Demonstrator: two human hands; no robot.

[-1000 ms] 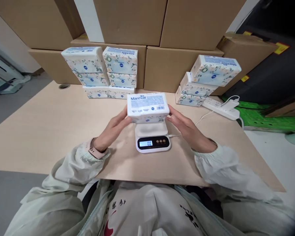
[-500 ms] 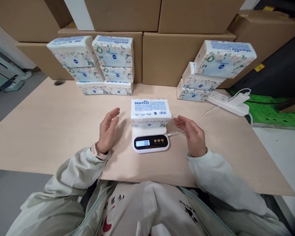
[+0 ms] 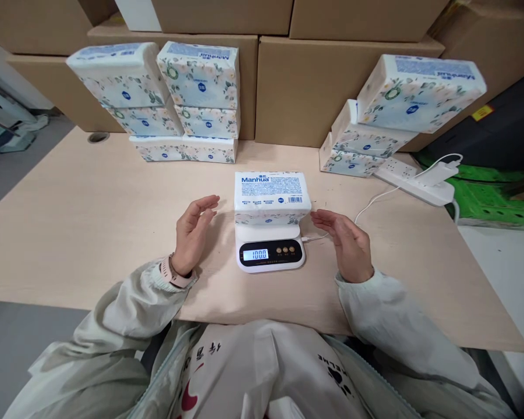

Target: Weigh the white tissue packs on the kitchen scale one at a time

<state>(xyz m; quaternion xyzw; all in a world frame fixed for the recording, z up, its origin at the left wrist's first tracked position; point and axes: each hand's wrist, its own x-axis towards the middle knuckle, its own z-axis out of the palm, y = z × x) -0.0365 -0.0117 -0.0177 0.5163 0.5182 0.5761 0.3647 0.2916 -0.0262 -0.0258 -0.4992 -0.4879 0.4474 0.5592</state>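
Note:
A pack of tissues point(image 3: 271, 195) with blue print on its top lies across a white digital scale point(image 3: 271, 262). The lit display point(image 3: 255, 255) appears to read 100.0. To the left of the pack, my left hand point(image 3: 193, 235) is raised off it, fingers extended and holding nothing. My right hand point(image 3: 344, 241) is on the other side, fingers stretched out; its tips are close to the pack's right end, and whether they touch it I cannot tell.
Tissue packs point(image 3: 201, 87) are stacked at the back left, and another stack point(image 3: 413, 110) is at the back right. Cardboard boxes point(image 3: 297, 93) line the rear edge. A white power strip point(image 3: 419, 180) and cable point(image 3: 371, 203) lie on the right.
The scale's display has gone from 0.0 to about 100.0. The view has shifted slightly. Both hands keep nearly the same pose beside the pack.

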